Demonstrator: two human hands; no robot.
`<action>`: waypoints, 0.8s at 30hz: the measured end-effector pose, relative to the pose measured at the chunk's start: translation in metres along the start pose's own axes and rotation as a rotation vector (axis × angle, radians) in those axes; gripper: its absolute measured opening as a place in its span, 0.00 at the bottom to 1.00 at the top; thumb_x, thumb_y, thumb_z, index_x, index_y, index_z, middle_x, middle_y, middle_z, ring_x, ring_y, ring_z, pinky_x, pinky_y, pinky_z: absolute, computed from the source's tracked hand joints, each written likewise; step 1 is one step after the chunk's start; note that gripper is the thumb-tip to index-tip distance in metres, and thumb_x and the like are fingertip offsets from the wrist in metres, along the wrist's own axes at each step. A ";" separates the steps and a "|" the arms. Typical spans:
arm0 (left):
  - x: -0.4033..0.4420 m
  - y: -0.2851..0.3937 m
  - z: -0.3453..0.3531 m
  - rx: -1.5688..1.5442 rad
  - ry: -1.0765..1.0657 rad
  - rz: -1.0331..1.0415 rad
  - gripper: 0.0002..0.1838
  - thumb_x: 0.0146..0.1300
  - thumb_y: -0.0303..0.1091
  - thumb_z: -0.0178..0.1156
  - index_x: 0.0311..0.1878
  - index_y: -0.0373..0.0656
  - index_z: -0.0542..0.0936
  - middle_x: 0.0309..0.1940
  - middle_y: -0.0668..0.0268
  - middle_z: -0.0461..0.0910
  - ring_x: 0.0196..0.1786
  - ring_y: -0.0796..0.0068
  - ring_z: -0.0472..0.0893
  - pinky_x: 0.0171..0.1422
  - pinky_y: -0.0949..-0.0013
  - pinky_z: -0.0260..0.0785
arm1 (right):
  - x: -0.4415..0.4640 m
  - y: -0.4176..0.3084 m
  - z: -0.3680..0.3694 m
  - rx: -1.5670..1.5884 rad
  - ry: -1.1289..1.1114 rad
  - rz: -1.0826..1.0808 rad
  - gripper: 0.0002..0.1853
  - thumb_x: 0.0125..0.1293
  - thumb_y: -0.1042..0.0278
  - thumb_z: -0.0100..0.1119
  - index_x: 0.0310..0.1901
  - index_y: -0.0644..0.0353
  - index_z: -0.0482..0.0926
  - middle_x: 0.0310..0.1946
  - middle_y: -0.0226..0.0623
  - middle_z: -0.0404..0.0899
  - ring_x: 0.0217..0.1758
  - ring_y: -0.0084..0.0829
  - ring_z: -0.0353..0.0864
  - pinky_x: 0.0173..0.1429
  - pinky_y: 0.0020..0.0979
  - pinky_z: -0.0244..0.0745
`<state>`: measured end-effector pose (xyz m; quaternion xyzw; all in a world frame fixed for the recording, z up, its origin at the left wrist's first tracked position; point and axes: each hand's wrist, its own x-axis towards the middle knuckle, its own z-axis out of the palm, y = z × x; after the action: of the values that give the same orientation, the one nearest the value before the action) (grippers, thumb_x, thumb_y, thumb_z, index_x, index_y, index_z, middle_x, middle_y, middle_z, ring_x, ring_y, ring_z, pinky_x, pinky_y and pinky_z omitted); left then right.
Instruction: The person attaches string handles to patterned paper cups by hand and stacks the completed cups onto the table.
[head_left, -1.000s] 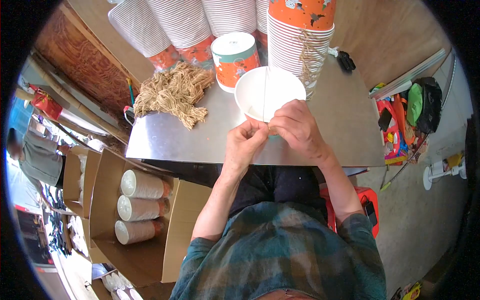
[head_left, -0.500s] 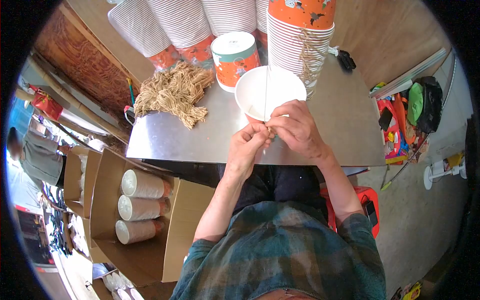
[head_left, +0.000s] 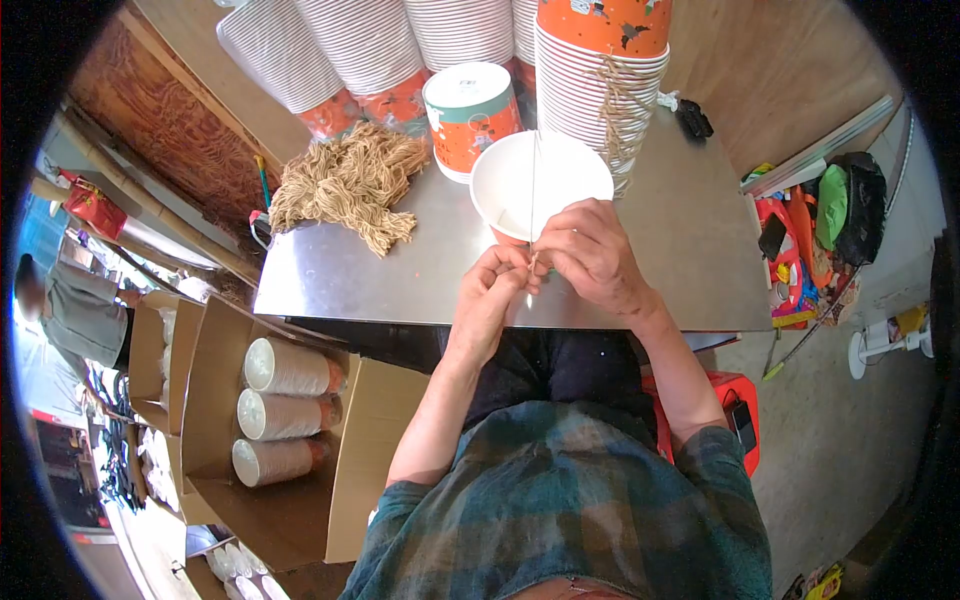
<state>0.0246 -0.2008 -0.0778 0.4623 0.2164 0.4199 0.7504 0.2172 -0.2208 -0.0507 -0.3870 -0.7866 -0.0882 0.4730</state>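
A white-lined paper bucket lies tilted on the metal table, its mouth turned up, with a thin string stretched across the opening. At its near rim, my left hand pinches the string's end between thumb and fingers. My right hand is closed on the same string, just right of the left hand and against the rim. A heap of tan twine lies to the left. Behind the bucket stands an upside-down orange and green bucket. The exact shape of the string between the fingertips is too small to tell.
A tall stack of nested buckets with twine hanging on it stands at the back right of the table. More wrapped stacks are behind. An open carton holds wrapped stacks at the left. A person stands far left.
My left hand has shifted slightly right and its fingers have loosened a little around the string. My right hand has barely moved. The bucket stays in place.
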 end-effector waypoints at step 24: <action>-0.006 -0.002 0.006 0.283 0.145 0.187 0.10 0.80 0.31 0.53 0.52 0.33 0.76 0.37 0.58 0.87 0.33 0.80 0.81 0.37 0.77 0.71 | 0.001 -0.001 0.001 0.004 0.008 0.024 0.11 0.53 0.74 0.70 0.38 0.52 0.82 0.38 0.27 0.80 0.47 0.33 0.78 0.55 0.38 0.70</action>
<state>0.0265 -0.2098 -0.0768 0.5499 0.2826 0.4855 0.6180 0.2155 -0.2209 -0.0505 -0.3951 -0.7800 -0.0824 0.4782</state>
